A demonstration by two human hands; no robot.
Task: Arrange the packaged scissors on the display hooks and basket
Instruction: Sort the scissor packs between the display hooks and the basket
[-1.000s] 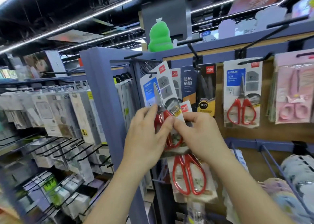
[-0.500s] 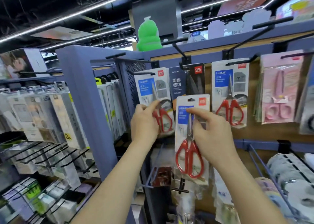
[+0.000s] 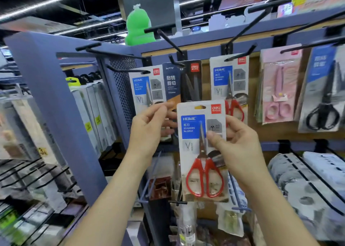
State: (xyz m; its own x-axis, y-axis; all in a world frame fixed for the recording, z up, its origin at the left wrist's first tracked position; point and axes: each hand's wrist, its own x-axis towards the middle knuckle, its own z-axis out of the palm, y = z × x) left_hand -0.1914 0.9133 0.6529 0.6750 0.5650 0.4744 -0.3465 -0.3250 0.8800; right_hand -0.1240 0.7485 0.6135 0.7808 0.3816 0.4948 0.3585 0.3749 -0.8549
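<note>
My right hand (image 3: 240,147) pinches a carded pack of red-handled scissors (image 3: 194,126) by its right edge, thumb on the front, and holds it upright in front of the display. My left hand (image 3: 147,130) is up against the lower part of an identical pack (image 3: 143,85) that hangs on the leftmost black hook (image 3: 128,70); its fingers are loosely curled in front of the card and hide that pack's handles. A third red-handled pack (image 3: 229,81) hangs on a hook to the right. A blue wire basket (image 3: 149,189) sits below, partly hidden by the held pack.
A dark scissors pack (image 3: 186,81) hangs between the red ones; pink scissors (image 3: 280,89) and black scissors (image 3: 324,96) hang further right. Bare black hooks (image 3: 168,38) jut out above. A blue end panel (image 3: 56,105) with side hooks stands on the left.
My right hand has lifted its pack higher and closer to the hooks. The left hand stays at the pack hung on the left hook, with its grip loosened.
</note>
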